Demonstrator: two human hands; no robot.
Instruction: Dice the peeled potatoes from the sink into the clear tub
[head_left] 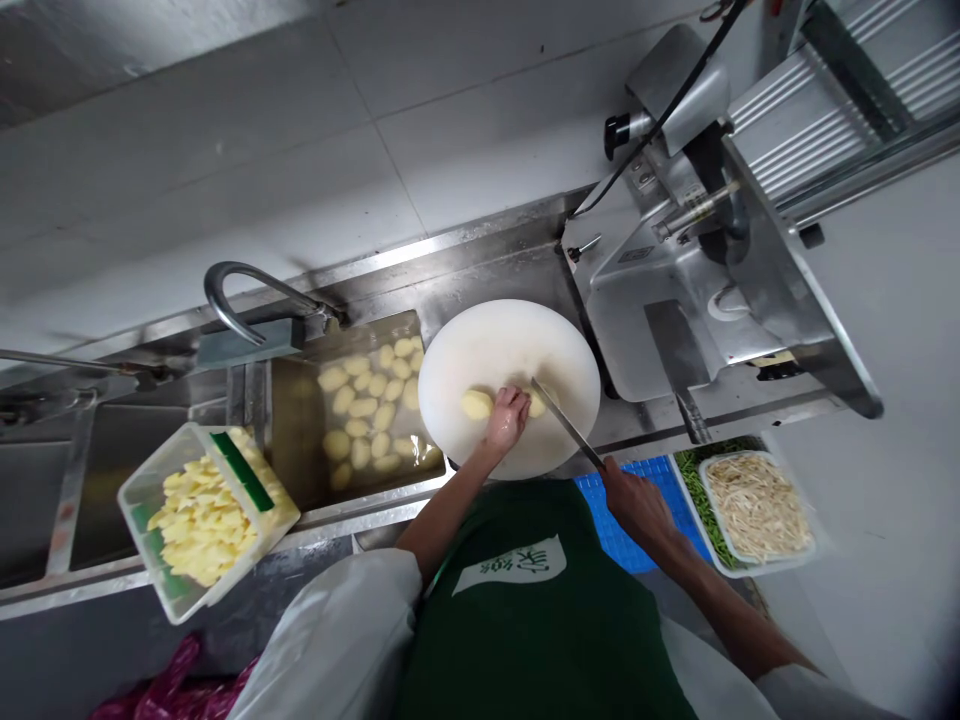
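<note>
On the round white cutting board (487, 345) lies a peeled potato (477, 404), just left of my left hand (509, 415). The fingers of that hand are curled and press on a second peeled potato (537, 404), partly hidden behind them and the blade. My right hand (632, 495) is wrapped around the handle of a kitchen knife (564, 420). The knife's blade slants up and left across the board, at the right side of the second potato. Whether it has cut into the potato I cannot tell.
Left of the board, a water-filled sink (300, 440) holds several peeled potatoes (363, 407) under a faucet (232, 310). A plastic container (176, 600) of cut potato (202, 520) stands at its left. A metal slicer (675, 270) and a cleaver (671, 340) are to the right, above shredded vegetables (757, 505).
</note>
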